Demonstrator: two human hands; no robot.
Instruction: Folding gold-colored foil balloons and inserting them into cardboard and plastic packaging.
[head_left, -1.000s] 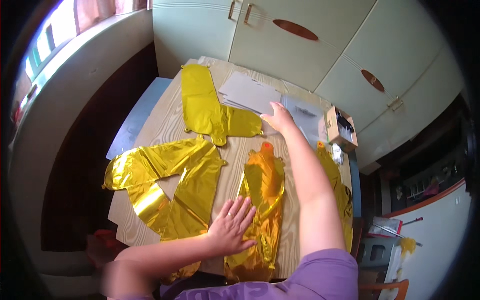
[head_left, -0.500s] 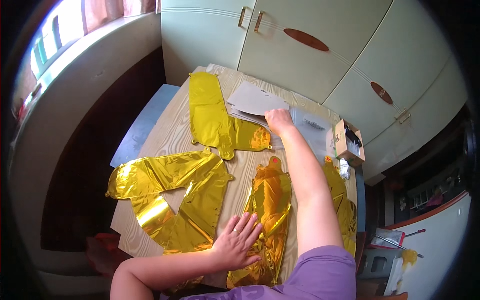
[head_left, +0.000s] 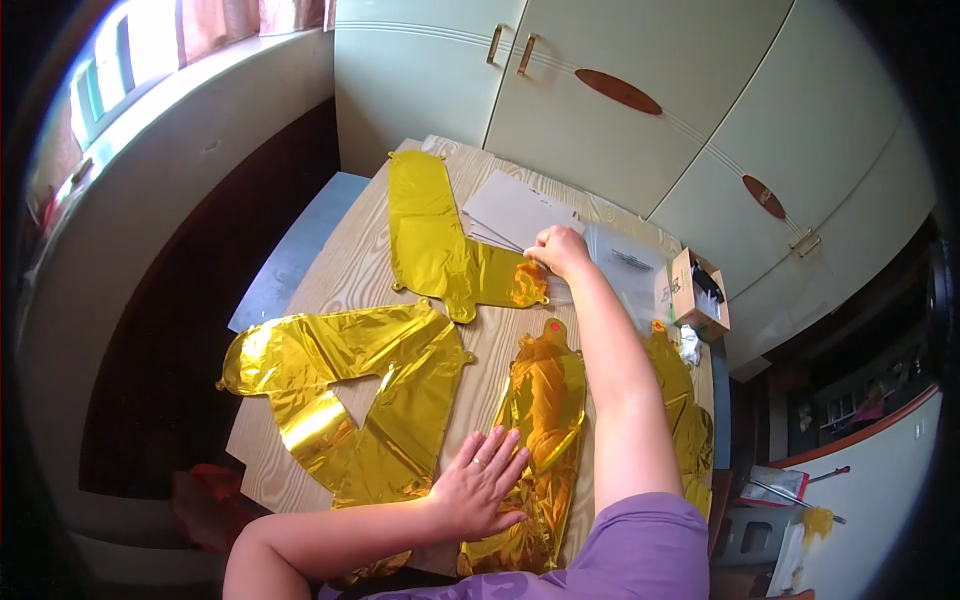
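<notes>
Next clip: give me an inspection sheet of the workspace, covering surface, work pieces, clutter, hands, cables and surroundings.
Surface: wood-grain table.
Work pieces: L-shaped gold foil at the far left; gold foil with an opening nearer; narrow crinkled gold foil at centre; gold foil at the right, partly behind the forearm.
Clutter: pale sheets, clear plastic, open box and crumpled white item.
Hands: left hand palm down, fingers over the crinkled foil; right hand curled by the L-shaped foil's end, grip unclear.
Cables: nothing seen.
Surroundings: pale cabinets; pink curtain at the upper left.
</notes>
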